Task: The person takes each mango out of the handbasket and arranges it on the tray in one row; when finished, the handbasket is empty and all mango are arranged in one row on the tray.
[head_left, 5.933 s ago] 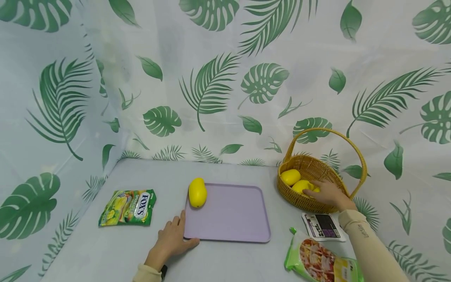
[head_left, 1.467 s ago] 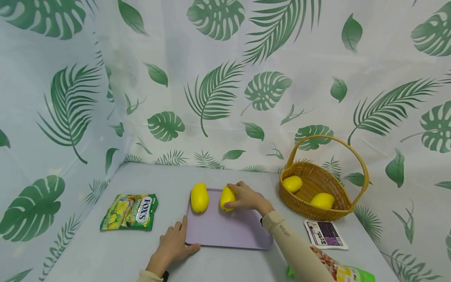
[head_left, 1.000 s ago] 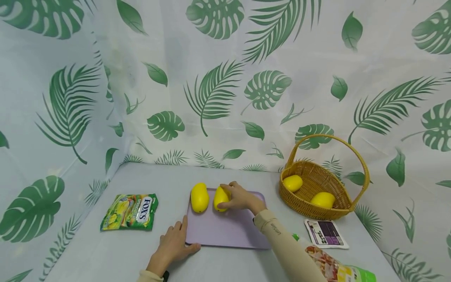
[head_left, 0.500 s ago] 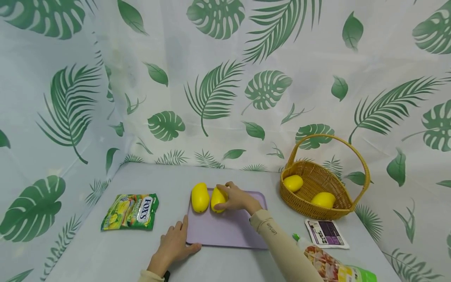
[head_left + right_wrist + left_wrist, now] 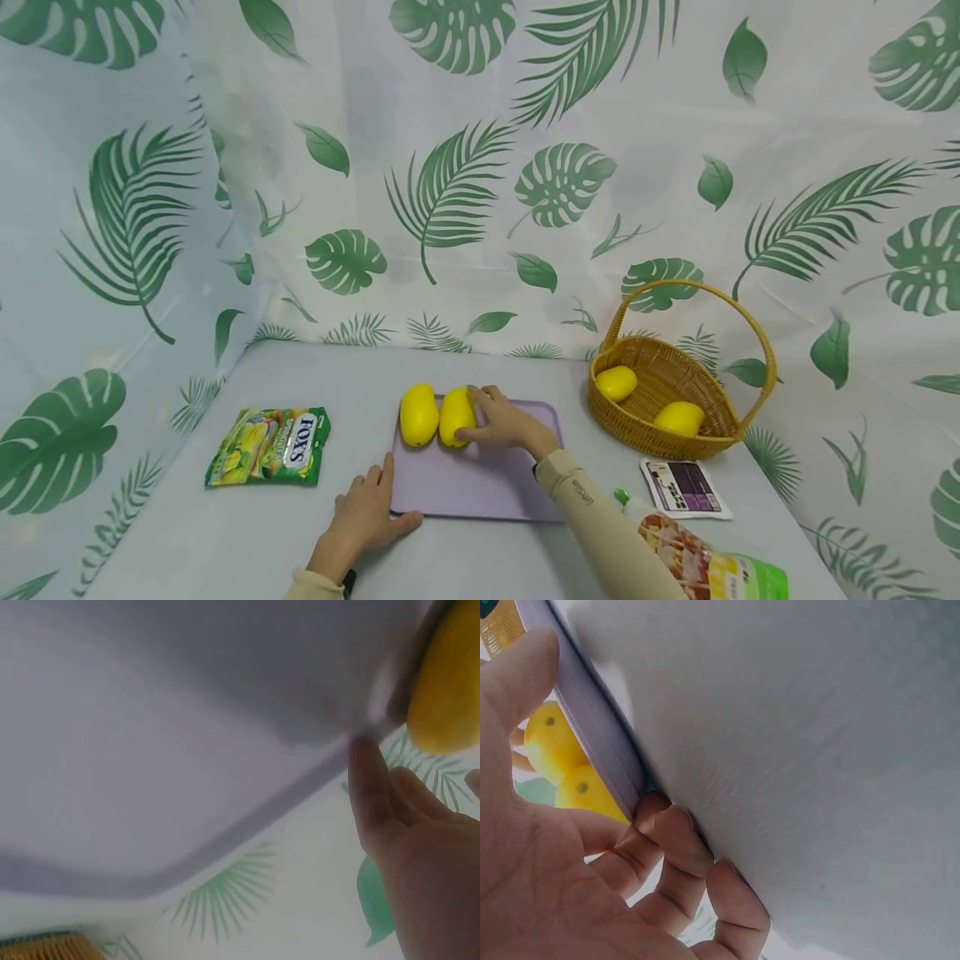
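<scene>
Two yellow mangoes lie side by side at the back left of a lilac tray: the left mango and the right mango. My right hand is at the right mango's right side, its thumb and fingertips right at the fruit. Seen from the right wrist, straight fingers reach down to the tray's back rim, with the yellow mango beside them. At the tray's front left corner rests my left hand. Its thumb lies along the front rim, and its fingers touch the left edge.
A wicker basket with a tall handle stands at the back right, two yellow mangoes inside. Before it lie a white-and-purple packet and a green-ended food bag. A Fox's candy bag lies at the left. Leaf-print curtains stand behind.
My right hand has brought a mango from the basket to the tray and slid it left beside the other. Its grip on the fruit has loosened. My left hand has stayed at the corner.
</scene>
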{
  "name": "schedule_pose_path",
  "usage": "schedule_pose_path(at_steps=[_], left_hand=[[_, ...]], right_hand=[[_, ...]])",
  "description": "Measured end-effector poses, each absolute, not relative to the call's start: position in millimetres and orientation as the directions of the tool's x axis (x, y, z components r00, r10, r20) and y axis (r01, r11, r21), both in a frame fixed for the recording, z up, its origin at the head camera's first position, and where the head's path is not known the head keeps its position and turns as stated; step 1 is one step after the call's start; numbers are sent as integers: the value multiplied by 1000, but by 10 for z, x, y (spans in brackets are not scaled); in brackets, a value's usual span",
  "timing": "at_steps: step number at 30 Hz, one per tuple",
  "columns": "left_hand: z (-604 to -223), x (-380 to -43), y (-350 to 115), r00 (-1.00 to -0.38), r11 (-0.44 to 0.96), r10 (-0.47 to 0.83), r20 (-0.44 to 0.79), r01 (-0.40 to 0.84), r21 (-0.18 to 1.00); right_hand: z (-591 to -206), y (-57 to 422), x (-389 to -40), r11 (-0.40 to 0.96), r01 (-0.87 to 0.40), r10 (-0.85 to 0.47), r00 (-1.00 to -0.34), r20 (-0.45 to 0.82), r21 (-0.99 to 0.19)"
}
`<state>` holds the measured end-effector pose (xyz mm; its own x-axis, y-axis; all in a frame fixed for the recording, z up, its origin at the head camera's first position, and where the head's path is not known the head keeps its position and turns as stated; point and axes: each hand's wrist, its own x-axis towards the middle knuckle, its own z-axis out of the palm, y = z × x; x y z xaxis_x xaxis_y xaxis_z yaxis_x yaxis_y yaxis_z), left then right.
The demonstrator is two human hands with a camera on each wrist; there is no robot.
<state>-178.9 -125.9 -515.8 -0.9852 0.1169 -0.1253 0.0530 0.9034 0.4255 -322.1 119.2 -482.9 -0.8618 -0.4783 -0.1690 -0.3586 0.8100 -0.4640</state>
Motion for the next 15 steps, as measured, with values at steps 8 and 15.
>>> schedule_pose_path(at_steps=[8, 15], left_hand=[[-5150, -1785, -1253, -983, 903, 117, -145, 44, 427], [-5140, -1785, -1247, -982, 902, 119, -147, 46, 429]], right_hand=[[-4622, 1505, -3173, 836, -339, -440, -884, -158, -431], [-4497, 1888, -3223, 838, -353, -422, -903, -84, -416]])
